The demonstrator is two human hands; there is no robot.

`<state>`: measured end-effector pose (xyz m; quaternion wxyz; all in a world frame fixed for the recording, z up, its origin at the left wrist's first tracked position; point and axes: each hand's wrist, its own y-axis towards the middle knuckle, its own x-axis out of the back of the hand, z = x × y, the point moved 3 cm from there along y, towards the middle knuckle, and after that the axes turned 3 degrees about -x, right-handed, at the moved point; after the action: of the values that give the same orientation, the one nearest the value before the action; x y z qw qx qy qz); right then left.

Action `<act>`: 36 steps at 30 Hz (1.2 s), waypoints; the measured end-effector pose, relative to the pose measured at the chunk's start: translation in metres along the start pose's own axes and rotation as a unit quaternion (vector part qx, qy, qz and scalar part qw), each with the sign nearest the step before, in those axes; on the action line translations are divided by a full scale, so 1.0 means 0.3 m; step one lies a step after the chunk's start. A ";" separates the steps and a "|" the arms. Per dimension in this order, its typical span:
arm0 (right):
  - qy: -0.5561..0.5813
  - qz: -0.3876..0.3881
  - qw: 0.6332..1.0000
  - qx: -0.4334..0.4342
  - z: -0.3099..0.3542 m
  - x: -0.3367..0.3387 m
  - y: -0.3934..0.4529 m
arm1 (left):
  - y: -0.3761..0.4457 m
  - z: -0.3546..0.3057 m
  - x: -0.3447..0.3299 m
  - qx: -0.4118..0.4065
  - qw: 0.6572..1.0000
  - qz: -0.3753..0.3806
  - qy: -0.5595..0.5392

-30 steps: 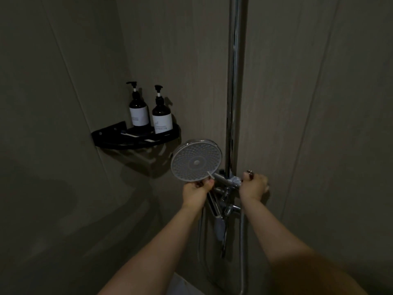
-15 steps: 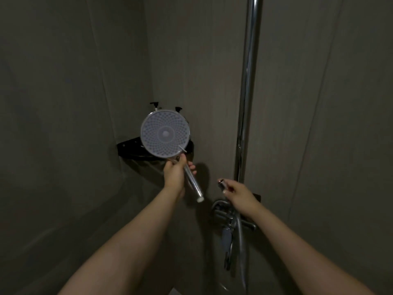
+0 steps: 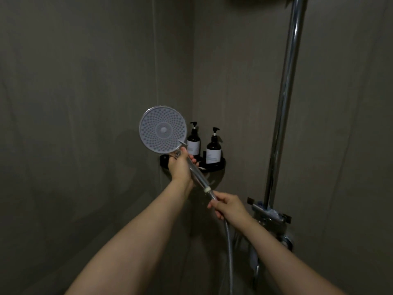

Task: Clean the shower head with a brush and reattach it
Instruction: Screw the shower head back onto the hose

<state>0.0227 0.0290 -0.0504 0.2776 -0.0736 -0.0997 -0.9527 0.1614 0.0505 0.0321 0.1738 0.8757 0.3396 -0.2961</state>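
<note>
Where two dark grey tiled walls (image 3: 85, 103) meet in a corner, a black corner shelf (image 3: 214, 166) is fixed and serves as the landmark for all positions below. Lighting is dim, and no floor is visible. Two dark pump bottles with white labels (image 3: 213, 149) stand upright on the shelf, side by side. To the right of the shelf, well apart from it, a vertical chrome riser pipe (image 3: 285, 99) runs up the wall, with a chrome mixer fitting (image 3: 269, 213) at its base, lower than the shelf.

The round grey hand shower head with a clear handle (image 3: 163, 133) is held up and to the left of the shelf, its nozzle face turned toward the camera; its disc overlaps the left bottle in view. The handle slopes down to the right, crossing in front of the shelf.

The left hand (image 3: 180, 167) is clenched around the upper part of the handle, directly in front of the shelf's left end. The right hand (image 3: 228, 206) is below the shelf, fingers closed around the end connector of the ribbed chrome shower hose (image 3: 229, 252), which touches the white-ringed lower end of the handle. Whether the connector is threaded on cannot be told. The hose hangs down from this hand, left of the mixer fitting.
</note>
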 end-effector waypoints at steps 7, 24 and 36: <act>0.048 -0.028 0.998 0.003 0.003 -0.031 -0.002 | -0.009 -0.011 0.042 0.018 0.999 0.000 -0.049; 0.071 0.004 0.995 -0.075 0.016 -0.097 -0.016 | -0.013 0.007 0.071 0.020 0.999 0.012 -0.030; -0.064 -0.062 0.996 0.003 0.013 -0.087 -0.036 | -0.016 0.013 0.084 0.024 0.999 0.007 -0.029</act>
<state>0.0388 0.0521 -0.0534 0.2109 -0.1276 -0.1242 -0.9612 0.1714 0.0644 0.0127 0.1646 0.8730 0.3209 -0.3284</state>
